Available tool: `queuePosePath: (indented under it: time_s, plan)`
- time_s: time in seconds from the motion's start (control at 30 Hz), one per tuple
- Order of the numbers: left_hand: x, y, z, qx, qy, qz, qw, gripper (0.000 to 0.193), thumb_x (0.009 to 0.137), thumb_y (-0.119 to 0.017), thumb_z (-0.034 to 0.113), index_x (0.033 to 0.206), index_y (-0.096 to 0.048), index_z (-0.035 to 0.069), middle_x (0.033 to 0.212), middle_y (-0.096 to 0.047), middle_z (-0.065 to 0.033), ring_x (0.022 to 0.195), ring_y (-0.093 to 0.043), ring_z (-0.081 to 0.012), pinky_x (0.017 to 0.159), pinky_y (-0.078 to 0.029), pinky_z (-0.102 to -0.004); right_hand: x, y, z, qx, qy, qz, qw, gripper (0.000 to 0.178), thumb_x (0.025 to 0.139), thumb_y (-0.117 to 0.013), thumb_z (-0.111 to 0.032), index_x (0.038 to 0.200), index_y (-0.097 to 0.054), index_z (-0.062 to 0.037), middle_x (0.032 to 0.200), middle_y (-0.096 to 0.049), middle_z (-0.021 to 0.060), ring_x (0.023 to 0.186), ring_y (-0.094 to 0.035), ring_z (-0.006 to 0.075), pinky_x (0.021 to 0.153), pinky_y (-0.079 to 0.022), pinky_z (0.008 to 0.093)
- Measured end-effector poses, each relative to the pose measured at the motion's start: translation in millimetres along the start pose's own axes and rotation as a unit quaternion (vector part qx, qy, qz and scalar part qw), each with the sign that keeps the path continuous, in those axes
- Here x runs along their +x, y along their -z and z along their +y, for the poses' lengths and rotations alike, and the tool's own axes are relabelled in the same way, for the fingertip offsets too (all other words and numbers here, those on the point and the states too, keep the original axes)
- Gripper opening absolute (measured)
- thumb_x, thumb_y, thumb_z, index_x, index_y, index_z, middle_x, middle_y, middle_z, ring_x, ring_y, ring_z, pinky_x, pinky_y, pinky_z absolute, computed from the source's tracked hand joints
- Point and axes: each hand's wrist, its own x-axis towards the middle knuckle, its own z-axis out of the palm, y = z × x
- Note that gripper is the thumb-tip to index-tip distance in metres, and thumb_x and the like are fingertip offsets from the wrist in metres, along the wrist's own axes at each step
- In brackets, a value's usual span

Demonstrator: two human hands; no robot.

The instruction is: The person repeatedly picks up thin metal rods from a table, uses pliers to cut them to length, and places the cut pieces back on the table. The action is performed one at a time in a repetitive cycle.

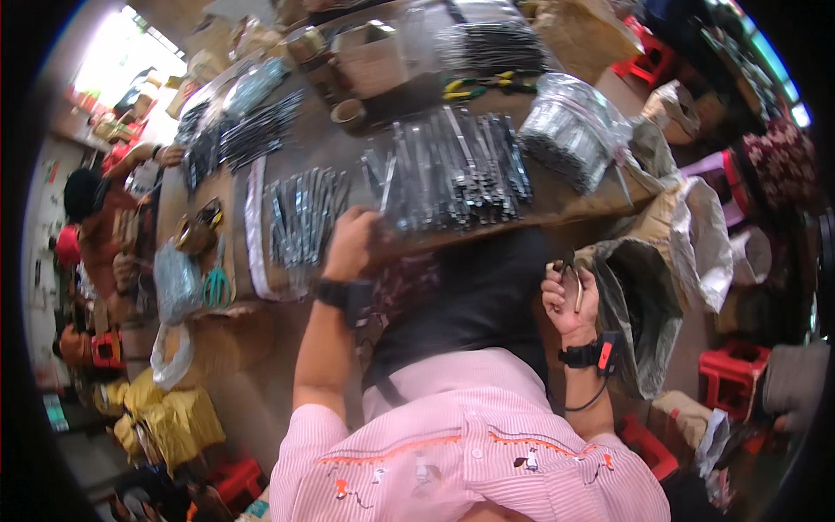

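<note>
One bare left hand and one bare right hand show, with one plier-like metal tool at three o'clock. At least four loose piles of shiny metal strips lie between ten and one, one plastic-wrapped silver bundle toward two, one pair of teal-handled scissors at nine.

Narrow gap across table, small strip pile to its left, large strip pile right, tape roll beyond

Red stools, pale wall, and a glaring, probably barred window
</note>
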Motion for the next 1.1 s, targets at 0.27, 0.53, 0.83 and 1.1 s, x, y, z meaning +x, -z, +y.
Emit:
queuePosePath:
  time_s: [0.27, 0.53, 0.83, 1.1]
  plan:
    - [-21, 6, 29, -0.247, 0.180, -0.083, 0.948, 0.018, 0.089, -0.057, 0.003, 0.106, -0.058, -0.004, 0.083, -0.060, -0.0100, 0.070, -0.060, -0.0128, 0.054, -0.053, -0.0166, 22, -34, -74, -0.130, 0.151, 0.053, 0.978, 0.031, 0.079, -0.041, -0.013, 0.098, -0.063, -0.0052, 0.100, -0.065, 0.0170, 0.098, -0.060, 0.0335, 0.090, -0.047, 0.0496]
    - [-54, -15, 36, -0.346, 0.190, -0.163, 0.905, 0.039, 0.093, -0.051, 0.000, 0.130, -0.043, -0.008, 0.099, -0.056, -0.0151, 0.079, -0.061, -0.0170, 0.061, -0.058, -0.0183, 79, -51, -118, -0.409, 0.344, 0.191, 0.823, 0.012, 0.074, -0.061, 0.006, 0.085, -0.056, 0.0014, 0.064, -0.058, 0.0120, 0.054, -0.059, 0.0243, 0.050, -0.048, 0.0358]
    - [-71, -24, 43, -0.357, 0.174, -0.189, 0.898, 0.044, 0.095, -0.048, 0.001, 0.136, -0.036, -0.008, 0.099, -0.055, -0.0162, 0.080, -0.059, -0.0176, 0.062, -0.057, -0.0186, 107, -61, -131, -0.519, 0.332, 0.243, 0.749, 0.016, 0.073, -0.064, 0.008, 0.085, -0.054, 0.0028, 0.065, -0.059, 0.0123, 0.050, -0.058, 0.0232, 0.043, -0.047, 0.0357]
    - [-95, -4, 39, -0.311, 0.128, -0.144, 0.931, 0.045, 0.097, -0.046, 0.003, 0.140, -0.034, -0.003, 0.100, -0.053, -0.0154, 0.077, -0.057, -0.0148, 0.059, -0.057, -0.0179, 75, -58, -131, -0.410, 0.310, 0.205, 0.833, 0.015, 0.076, -0.067, 0.008, 0.084, -0.056, 0.0024, 0.071, -0.061, 0.0113, 0.058, -0.060, 0.0226, 0.050, -0.051, 0.0365]
